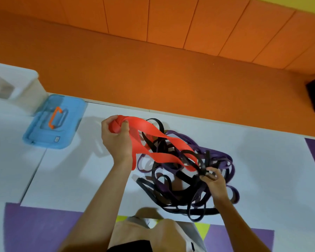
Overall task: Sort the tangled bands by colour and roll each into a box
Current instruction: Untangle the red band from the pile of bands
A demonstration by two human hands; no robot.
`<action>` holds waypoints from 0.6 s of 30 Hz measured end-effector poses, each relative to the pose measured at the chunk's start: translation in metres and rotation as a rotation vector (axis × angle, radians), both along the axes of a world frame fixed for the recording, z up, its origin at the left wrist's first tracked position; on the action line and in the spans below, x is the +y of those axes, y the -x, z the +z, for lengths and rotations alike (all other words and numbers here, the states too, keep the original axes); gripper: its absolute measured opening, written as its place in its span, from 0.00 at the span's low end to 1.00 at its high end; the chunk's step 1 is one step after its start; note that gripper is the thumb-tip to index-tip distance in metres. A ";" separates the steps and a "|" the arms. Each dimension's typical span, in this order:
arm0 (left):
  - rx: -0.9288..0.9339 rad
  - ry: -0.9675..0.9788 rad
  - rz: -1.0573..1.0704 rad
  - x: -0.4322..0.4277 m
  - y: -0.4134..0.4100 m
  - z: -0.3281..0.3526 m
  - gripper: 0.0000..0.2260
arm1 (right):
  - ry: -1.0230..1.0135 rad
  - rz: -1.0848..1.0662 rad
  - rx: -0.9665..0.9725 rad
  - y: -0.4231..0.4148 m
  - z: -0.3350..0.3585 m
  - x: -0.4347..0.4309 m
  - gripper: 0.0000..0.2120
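Tangle of black and purple bands (173, 197) sat under my right hand (215, 184). Blue box (51, 128) lay left of my left hand (116, 142). Left hand gripped the bunched red band (153, 130); right hand pinched a black strand.

I am finding no writing that I can read. The blue box (53, 122) is carrying a small pale sticker (57, 139) on the near edge of its lid, but it is showing too small and blurred for me to make out letters or numbers.
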State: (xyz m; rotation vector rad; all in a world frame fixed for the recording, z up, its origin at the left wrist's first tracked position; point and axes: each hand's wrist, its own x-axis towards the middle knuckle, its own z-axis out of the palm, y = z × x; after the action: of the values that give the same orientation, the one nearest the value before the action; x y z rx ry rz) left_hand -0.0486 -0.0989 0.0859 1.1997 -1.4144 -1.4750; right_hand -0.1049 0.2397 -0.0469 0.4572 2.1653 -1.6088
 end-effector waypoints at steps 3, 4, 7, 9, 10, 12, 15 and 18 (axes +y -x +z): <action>0.043 0.025 0.053 0.002 -0.005 0.006 0.11 | -0.041 -0.078 0.050 0.002 -0.004 0.005 0.15; 0.064 0.040 0.084 0.002 -0.007 0.007 0.11 | -0.099 -0.101 0.070 0.000 -0.005 0.006 0.14; 0.120 0.071 0.137 -0.003 -0.012 0.013 0.11 | -0.298 -0.089 0.079 -0.005 -0.007 0.002 0.14; 0.135 0.076 0.128 -0.008 -0.015 0.018 0.12 | -0.428 0.011 0.081 -0.005 -0.007 -0.005 0.16; 0.140 0.079 0.115 -0.008 -0.017 0.020 0.12 | -0.491 0.077 0.106 -0.002 -0.006 -0.010 0.15; 0.151 0.101 0.099 -0.008 -0.020 0.025 0.12 | -0.598 0.176 0.167 0.005 0.000 -0.019 0.13; 0.193 0.178 0.113 -0.009 -0.025 0.034 0.11 | -0.751 0.281 0.233 0.013 0.006 -0.033 0.17; 0.218 0.239 0.120 -0.013 -0.030 0.045 0.12 | -0.794 0.364 0.267 0.015 0.013 -0.049 0.26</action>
State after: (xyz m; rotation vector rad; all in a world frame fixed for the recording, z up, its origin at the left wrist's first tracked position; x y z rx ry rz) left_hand -0.0182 -0.1122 0.1307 0.9291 -1.3050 -1.2716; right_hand -0.1203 0.1905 -0.0336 0.0394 2.8395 -0.6008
